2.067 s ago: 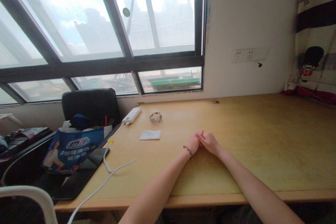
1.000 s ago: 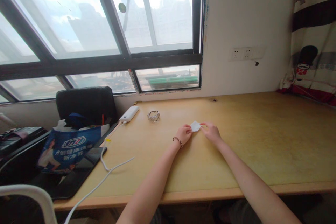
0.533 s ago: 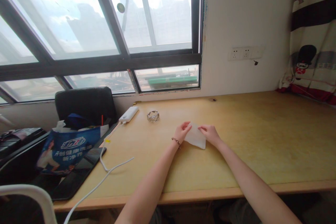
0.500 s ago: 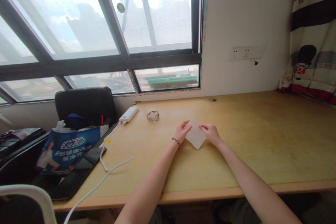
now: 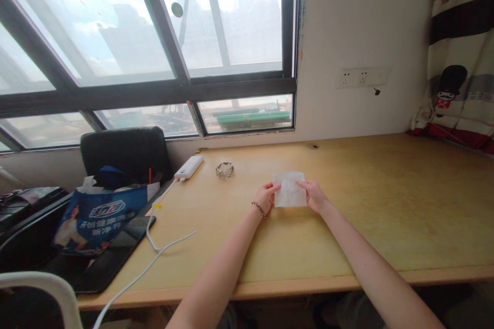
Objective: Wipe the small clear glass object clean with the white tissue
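Observation:
A square white sheet that looks like folded tissue or thin paper (image 5: 289,193) is held up just above the desk, its top and bottom edges roughly level. My left hand (image 5: 266,199), with a beaded bracelet at the wrist, pinches its left edge, thumb on the near face. On the opposite edge my right hand (image 5: 314,196) grips it the same way. The fingers behind the sheet are hidden. To the left of the hands, a silvery openwork ring-shaped object (image 5: 225,170) rests on the wooden desk (image 5: 386,205).
A white power bank (image 5: 189,167) lies near the desk's left edge, its white cable (image 5: 162,251) trailing toward the front. A black tablet-like slab (image 5: 111,259) and a blue bag (image 5: 104,221) are at the left, before a black chair (image 5: 125,151). Wall and window bound the back.
The white sheet has turned from a diamond, corner pointing down, to a square with level edges. Both hands have shifted their grip to its left and right sides.

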Motion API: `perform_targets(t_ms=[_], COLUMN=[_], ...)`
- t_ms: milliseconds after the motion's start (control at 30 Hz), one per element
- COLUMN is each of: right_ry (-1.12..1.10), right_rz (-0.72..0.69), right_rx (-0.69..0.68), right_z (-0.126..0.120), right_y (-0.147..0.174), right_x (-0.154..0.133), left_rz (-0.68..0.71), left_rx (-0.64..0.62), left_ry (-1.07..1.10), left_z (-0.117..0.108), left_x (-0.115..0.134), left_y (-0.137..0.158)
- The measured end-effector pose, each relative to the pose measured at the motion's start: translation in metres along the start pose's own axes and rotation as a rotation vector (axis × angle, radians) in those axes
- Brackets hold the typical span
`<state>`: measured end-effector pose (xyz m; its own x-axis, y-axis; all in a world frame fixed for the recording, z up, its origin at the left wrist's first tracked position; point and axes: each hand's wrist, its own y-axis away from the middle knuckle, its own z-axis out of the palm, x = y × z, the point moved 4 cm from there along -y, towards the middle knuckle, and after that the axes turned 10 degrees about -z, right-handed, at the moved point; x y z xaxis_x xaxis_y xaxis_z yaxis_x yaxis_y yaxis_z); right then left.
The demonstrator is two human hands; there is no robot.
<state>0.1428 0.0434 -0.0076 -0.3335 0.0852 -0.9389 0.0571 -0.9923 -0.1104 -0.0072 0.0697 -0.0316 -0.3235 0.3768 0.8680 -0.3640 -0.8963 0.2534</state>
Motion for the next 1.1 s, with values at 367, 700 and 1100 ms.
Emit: perform_targets(t_ms=[367,700,1100], right_ry=[-0.099,0.085,0.233], right_rz=[0.115,0.167,0.157], right_rx=[0.221,0.151,0.145], right_z=[-0.015,-0.012,-0.019], right_y=[-0.006,-0.002,-0.008], right_x=[0.020,0.028,0.037], left_rz=[0.139,0.100,0.079], left_rx=[0.405,1.089,0.946], left_ry=[-0.458,-1.072,-1.115], left_z=[-0.048,-0.161,-0.168], left_x=[0.036,0.091,0.096], left_y=[-0.004,0.020,0.008])
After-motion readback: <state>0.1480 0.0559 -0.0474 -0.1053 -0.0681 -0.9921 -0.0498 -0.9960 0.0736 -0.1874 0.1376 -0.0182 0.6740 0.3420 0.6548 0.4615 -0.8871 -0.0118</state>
